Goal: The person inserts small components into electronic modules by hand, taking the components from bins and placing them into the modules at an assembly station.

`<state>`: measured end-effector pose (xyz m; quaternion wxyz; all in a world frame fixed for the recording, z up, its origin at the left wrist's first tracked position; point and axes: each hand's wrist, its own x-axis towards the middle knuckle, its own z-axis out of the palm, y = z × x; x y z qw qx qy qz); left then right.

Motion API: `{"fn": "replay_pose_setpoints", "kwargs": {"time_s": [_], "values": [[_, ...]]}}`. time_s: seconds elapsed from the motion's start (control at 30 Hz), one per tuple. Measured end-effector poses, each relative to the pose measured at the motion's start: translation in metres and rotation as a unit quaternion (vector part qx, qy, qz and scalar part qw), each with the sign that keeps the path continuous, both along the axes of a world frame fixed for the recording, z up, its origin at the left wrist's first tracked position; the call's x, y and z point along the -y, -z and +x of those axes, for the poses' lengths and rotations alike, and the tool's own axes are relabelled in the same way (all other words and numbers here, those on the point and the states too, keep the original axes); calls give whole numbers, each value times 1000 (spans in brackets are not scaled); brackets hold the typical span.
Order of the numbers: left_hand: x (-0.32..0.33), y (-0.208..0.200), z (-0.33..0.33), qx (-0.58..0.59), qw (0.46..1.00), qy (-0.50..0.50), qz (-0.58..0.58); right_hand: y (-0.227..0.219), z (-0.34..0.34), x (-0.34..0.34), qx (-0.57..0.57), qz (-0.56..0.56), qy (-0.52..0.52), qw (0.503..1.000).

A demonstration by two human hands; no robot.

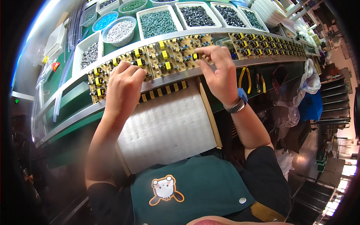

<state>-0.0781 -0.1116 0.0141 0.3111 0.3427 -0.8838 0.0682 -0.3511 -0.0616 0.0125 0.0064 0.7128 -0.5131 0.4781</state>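
Observation:
A row of tan circuit boards (180,69) lies along a metal rail, carrying yellow-and-black transformers, small capacitors and other parts. Between the thumb and forefinger of my right hand (220,71) is a yellow-and-black transformer (195,56), just over the right part of the middle board. My left hand (125,84) rests on the left board with its fingers curled down and closed; what lies under the fingertips is hidden. Below the rail, nearer to me, an open carton (210,116) holds a white foam sheet (168,127). Several more transformers (165,91) stand in a row at its far edge.
Behind the rail stand white trays (157,22) and round tubs (119,32) of small components. Right of the carton hang yellow-handled pliers (245,80) and cutters (260,83). Populated boards (270,47) continue along the rail to the right. A blue bag (311,107) hangs farther right.

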Motion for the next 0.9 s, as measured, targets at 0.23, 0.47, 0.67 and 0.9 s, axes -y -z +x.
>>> {"fn": "replay_pose_setpoints", "kwargs": {"time_s": [0.23, 0.47, 0.67, 0.9], "values": [[1, 0, -2, 9, 1000, -5, -25, -4, -15, 62, -68, -58, 25, 996], [0, 2, 3, 1, 1000, -3, -1, 15, -4, 84, -87, -24, 52, 995], [6, 4, 3, 13, 1000, -6, 7, 17, -2, 90, -203, -26, 66, 977], [7, 5, 1, 15, 1000, -12, 10, 17, -8, 96, -260, -52, 41, 963]]}}
